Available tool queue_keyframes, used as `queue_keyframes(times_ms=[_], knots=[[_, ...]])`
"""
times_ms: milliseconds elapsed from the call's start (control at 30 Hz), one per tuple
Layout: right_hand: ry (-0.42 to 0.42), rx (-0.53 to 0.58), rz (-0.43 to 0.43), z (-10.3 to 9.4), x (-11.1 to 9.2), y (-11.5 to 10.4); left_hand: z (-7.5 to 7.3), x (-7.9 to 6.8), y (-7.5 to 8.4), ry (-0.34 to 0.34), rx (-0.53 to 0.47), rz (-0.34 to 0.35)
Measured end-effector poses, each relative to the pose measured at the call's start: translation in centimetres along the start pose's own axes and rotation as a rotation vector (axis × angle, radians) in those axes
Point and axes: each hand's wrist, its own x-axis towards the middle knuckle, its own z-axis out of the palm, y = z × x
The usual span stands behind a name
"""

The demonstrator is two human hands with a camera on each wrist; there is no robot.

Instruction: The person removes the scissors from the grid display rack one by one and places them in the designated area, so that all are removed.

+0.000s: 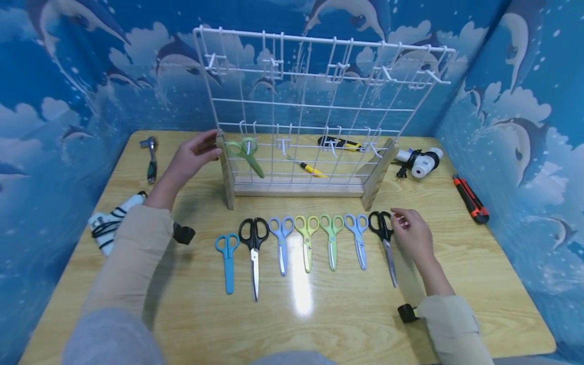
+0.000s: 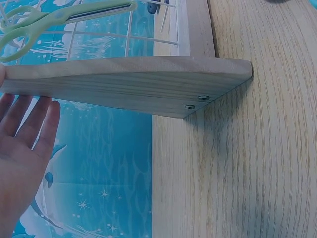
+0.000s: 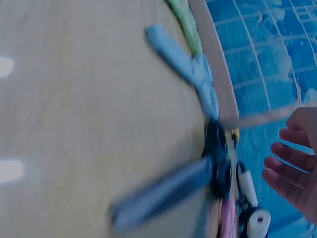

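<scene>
My left hand [image 1: 193, 154] holds the left wooden post [image 2: 114, 82] of a white wire rack [image 1: 292, 106], thumb on one side and fingers along the other. Green scissors [image 1: 250, 154] hang from a lower hook beside that post. My right hand [image 1: 414, 234] is beside the handles of black-handled scissors [image 1: 385, 241] at the row's right end. Its fingers are loosely bent and appear to hold nothing. Leftward along the row lie blue [image 1: 358, 235], green [image 1: 332, 238], yellow [image 1: 307, 238] and another blue pair [image 1: 282, 241], larger black scissors [image 1: 254, 248] and teal scissors [image 1: 228, 258].
Behind the rack's wires lie a yellow-black cutter [image 1: 339, 144] and a yellow-handled tool [image 1: 314, 170]. At right are a white corded device [image 1: 423, 163] and a red-black cutter [image 1: 471, 200]. A ratchet [image 1: 151, 159] and a white corded tool [image 1: 111, 223] lie at left.
</scene>
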Motion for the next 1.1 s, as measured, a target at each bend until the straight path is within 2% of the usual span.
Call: queue_keyframes(times_ms=[67,133,200,267,333,367,433,500,567,767,1100], knots=[[-0.034,0.076,-0.036,0.7,0.9,-1.2,-0.3,0.4,-1.0,0.002,-0.019,0.004],[-0.086,0.169,-0.069,1.4,1.8,-2.7,-0.2,0.2,-0.7,0.011,0.008,-0.008],[-0.15,0.24,-0.102,2.3,2.6,-4.3,0.2,-0.6,0.9,0.018,0.033,-0.015],[-0.223,0.323,-0.13,3.2,3.5,-6.3,1.1,-2.3,4.3,0.02,0.075,-0.03],[-0.289,0.372,-0.154,3.8,4.2,-8.8,1.6,-3.2,6.3,0.017,0.084,-0.039],[-0.324,0.396,-0.163,4.0,4.5,-10.1,1.8,-3.5,6.8,0.02,0.084,-0.036],[-0.382,0.452,-0.182,4.2,4.9,-12.8,1.9,-3.6,6.9,0.02,0.078,-0.03],[-0.424,0.494,-0.2,4.6,5.2,-15.1,1.8,-3.2,6.1,0.024,0.065,-0.028],[-0.459,0.543,-0.219,5.3,5.7,-16.8,1.9,-3.1,6.0,0.022,0.058,-0.022],[-0.527,0.657,-0.264,8.2,7.2,-19.9,1.8,-3.1,5.7,0.022,0.048,-0.009],[-0.518,0.777,-0.273,10.7,8.1,-23.3,1.9,-3.1,5.8,0.025,0.04,-0.004]])
